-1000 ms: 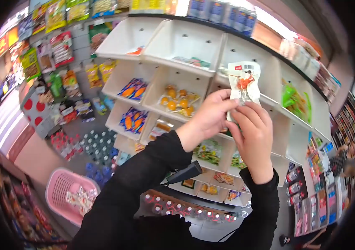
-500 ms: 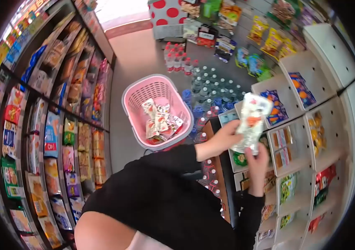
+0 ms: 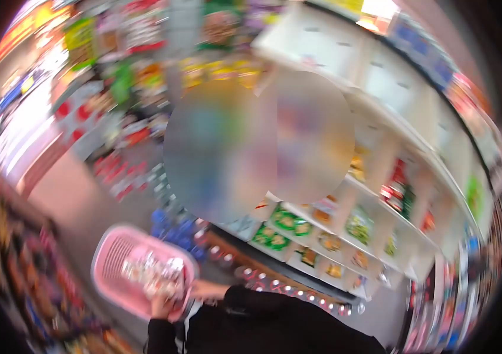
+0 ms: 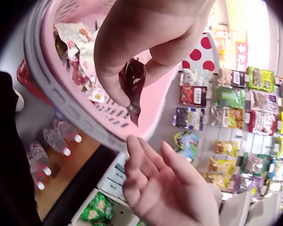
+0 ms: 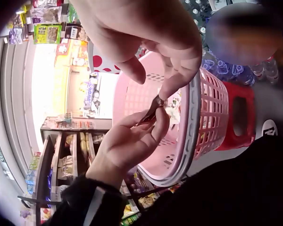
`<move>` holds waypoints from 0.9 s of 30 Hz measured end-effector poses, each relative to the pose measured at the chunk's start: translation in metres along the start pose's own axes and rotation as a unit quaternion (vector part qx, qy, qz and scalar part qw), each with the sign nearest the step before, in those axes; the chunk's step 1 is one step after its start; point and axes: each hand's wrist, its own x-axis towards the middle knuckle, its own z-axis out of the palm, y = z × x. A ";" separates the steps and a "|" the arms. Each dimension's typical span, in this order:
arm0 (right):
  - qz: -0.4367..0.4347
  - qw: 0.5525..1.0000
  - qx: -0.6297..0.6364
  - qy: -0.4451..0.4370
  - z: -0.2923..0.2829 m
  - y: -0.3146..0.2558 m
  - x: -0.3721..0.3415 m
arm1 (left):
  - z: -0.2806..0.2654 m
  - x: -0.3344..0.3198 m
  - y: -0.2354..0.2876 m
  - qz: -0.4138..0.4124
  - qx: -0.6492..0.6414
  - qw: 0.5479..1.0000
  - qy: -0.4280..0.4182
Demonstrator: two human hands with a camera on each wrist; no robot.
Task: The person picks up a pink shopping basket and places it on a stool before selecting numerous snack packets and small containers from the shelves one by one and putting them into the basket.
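Note:
Over the pink basket [image 3: 105,253], my left hand [image 3: 161,307] pinches a small dark red packet [image 4: 133,84] between thumb and fingers; its narrow end points down in the left wrist view. My right hand [image 4: 165,193] is just beside that end, palm up with relaxed fingers, a small gap between them. In the right wrist view the packet [image 5: 153,110] lies between my left hand [image 5: 132,146] and the fingertips of my right hand [image 5: 151,35]. White printed packets [image 4: 80,44] are piled inside the basket.
The basket stands on a red stool [image 5: 240,115]. Bottles [image 4: 56,139] line the floor beside it. Tilted white shelf bins [image 3: 360,227] with packaged food are at the right, a snack rack [image 3: 21,271] at the left. Part of the head view is blurred.
Both hands have moved from in front of the shelf bins down to the basket. The white packet they held is out of them; my left hand now holds a dark red one.

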 end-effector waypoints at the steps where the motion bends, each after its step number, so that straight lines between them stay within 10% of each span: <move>1: 0.007 0.999 -0.033 0.025 -0.002 -0.005 -0.008 | -0.004 0.005 0.001 -0.039 0.031 0.999 -0.022; 2: 0.020 0.997 -0.064 0.047 -0.006 -0.009 -0.015 | 0.006 0.008 -0.029 -0.021 0.042 0.998 -0.035; 3: 0.012 0.994 -0.079 0.073 -0.016 -0.006 -0.018 | -0.019 0.016 0.033 -0.246 -0.295 0.923 -0.021; 4: 0.007 0.991 -0.096 0.089 -0.028 -0.003 -0.025 | -0.043 0.015 0.095 -0.454 -0.568 0.686 -0.016; 9: -0.193 0.906 -0.285 0.247 -0.076 -0.067 -0.123 | -0.009 0.062 0.065 -0.289 -0.529 0.795 -0.063; 11: -0.142 0.925 -0.197 0.292 -0.075 -0.129 -0.200 | -0.001 0.075 0.036 -0.211 -0.510 0.832 -0.061; 12: -0.257 0.798 -0.364 0.406 -0.084 -0.136 -0.225 | 0.001 0.086 0.025 -0.171 -0.500 0.847 -0.059; 14: -0.269 0.776 -0.333 0.463 -0.095 -0.168 -0.293 | 0.005 0.111 0.003 -0.094 -0.478 0.872 -0.051; 15: -0.278 0.694 -0.360 0.558 -0.095 -0.181 -0.326 | 0.005 0.126 0.002 -0.057 -0.467 0.881 -0.045; 16: -0.289 0.651 -0.351 0.608 -0.093 -0.198 -0.362 | 0.029 0.167 0.003 -0.173 -0.677 0.712 0.075; 17: -0.294 0.550 -0.402 0.670 -0.096 -0.210 -0.392 | 0.005 0.164 0.081 -0.040 -0.624 0.780 0.024; 19: -0.291 0.411 -0.466 0.727 -0.110 -0.234 -0.449 | -0.019 0.165 0.208 -0.029 -0.548 0.836 0.013; 20: -0.317 0.430 -0.409 0.740 -0.109 -0.248 -0.472 | -0.028 0.167 0.256 0.001 -0.522 0.853 -0.012; 24: -0.207 0.210 -0.531 0.794 -0.145 -0.280 -0.554 | -0.037 0.179 0.397 0.132 -0.454 0.871 -0.132; 27: -0.028 0.211 -0.522 0.826 -0.174 -0.287 -0.596 | -0.035 0.172 0.483 0.214 -0.421 0.853 -0.223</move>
